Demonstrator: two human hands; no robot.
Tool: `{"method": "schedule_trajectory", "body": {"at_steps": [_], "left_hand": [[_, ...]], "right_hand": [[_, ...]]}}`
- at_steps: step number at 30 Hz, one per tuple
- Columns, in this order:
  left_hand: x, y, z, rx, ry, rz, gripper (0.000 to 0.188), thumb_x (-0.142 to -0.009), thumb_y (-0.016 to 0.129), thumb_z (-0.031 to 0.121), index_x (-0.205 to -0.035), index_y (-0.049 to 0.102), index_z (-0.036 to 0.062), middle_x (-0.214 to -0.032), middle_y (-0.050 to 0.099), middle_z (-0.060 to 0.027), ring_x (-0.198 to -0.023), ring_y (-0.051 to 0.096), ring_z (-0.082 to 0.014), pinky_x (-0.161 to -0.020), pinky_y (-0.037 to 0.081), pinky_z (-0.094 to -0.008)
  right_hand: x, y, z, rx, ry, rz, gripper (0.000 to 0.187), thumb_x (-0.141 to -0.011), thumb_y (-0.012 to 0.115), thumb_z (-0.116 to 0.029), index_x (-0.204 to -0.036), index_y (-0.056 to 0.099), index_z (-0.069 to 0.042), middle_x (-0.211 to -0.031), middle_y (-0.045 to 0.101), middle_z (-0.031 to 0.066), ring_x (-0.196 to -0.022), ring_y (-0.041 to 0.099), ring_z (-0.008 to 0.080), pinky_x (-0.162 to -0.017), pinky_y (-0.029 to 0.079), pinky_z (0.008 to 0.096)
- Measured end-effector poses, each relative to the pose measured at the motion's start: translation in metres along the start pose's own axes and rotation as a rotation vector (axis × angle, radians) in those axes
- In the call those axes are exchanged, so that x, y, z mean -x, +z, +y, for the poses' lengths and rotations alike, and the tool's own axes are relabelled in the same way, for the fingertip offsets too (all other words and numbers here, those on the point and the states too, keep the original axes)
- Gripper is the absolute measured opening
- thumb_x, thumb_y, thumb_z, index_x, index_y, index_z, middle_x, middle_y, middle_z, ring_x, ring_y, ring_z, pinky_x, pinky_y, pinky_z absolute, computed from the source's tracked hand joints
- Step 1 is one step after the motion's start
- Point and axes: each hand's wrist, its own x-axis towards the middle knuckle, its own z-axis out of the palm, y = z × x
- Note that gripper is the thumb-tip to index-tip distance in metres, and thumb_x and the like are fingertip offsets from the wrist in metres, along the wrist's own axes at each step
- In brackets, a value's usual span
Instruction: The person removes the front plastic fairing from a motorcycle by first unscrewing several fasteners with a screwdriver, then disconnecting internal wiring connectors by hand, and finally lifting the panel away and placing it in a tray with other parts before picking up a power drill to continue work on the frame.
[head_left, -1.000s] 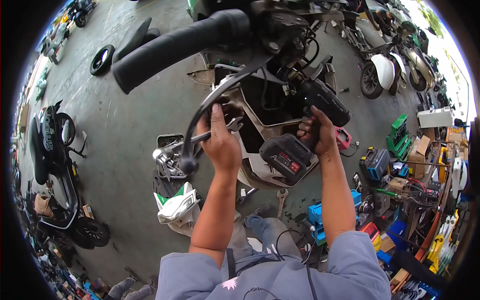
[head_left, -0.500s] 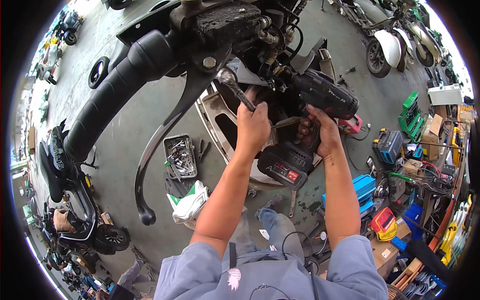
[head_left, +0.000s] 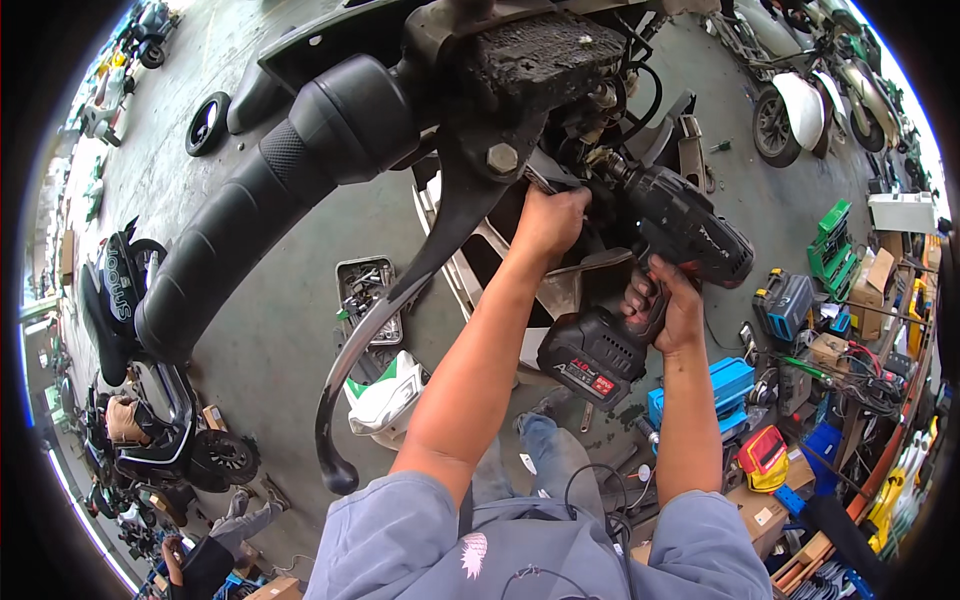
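My right hand [head_left: 672, 305] is closed around the handle of a black cordless impact wrench [head_left: 690, 220], whose battery hangs low toward the middle. The nose of this tool points into the metal fittings and cables [head_left: 605, 150] of a motorbike's front end; whether it sits on a fastener is hard to make out. My left hand [head_left: 555, 220] is closed on a metal wrench [head_left: 543, 178], mostly hidden by the lever mount and my fingers. Beside it, a hex bolt [head_left: 502, 158] shows on the mount of the long lever [head_left: 395, 295], below the black handlebar grip [head_left: 255, 205].
A tray of metal parts [head_left: 370, 300] and a white-green body panel [head_left: 388, 405] lie on the floor. Blue toolboxes [head_left: 715, 388] and a green tool case [head_left: 830, 245] stand right. A scooter [head_left: 165, 400] is at left, with another person [head_left: 225, 530] below it.
The handlebar and lever have shifted right in view. My left hand has moved up and right behind the lever mount, hiding more of the wrench. The impact wrench appears slightly lower and farther right.
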Motion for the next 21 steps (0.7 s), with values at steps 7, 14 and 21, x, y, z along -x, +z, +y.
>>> {"method": "schedule_trajectory", "body": {"at_steps": [7,14,21], "left_hand": [[-0.010,-0.015,0.014,-0.012,-0.057,-0.205,0.011,-0.071,0.060,0.001,-0.082,0.059,-0.0029,-0.073,0.056,-0.0010,-0.065,0.050,-0.0128,-0.062,0.043,-0.0290],[-0.003,-0.018,0.035,0.052,-0.126,-0.242,0.009,-0.071,0.059,0.001,-0.078,0.062,-0.0018,-0.077,0.060,-0.0034,-0.072,0.054,-0.0138,-0.066,0.045,-0.0272],[-0.003,-0.020,0.025,0.040,-0.098,-0.238,0.011,-0.072,0.054,0.005,-0.071,0.063,-0.0006,-0.071,0.063,-0.0050,-0.069,0.057,-0.0117,-0.063,0.042,-0.0242]], "right_hand": [[-0.002,0.009,-0.001,-0.061,-0.026,-0.005,0.021,-0.084,0.063,-0.023,-0.082,0.048,-0.008,-0.064,0.048,0.0038,-0.053,0.050,0.0168,-0.051,0.042,0.0311],[-0.011,0.024,-0.007,-0.262,0.041,-0.016,0.021,-0.083,0.062,-0.026,-0.078,0.047,-0.012,-0.064,0.045,0.0014,-0.055,0.044,0.0145,-0.053,0.038,0.0301],[-0.007,-0.005,-0.011,-0.165,0.072,-0.050,0.021,-0.085,0.060,-0.027,-0.074,0.047,-0.013,-0.063,0.044,0.0007,-0.056,0.046,0.0140,-0.053,0.038,0.0294]]}}
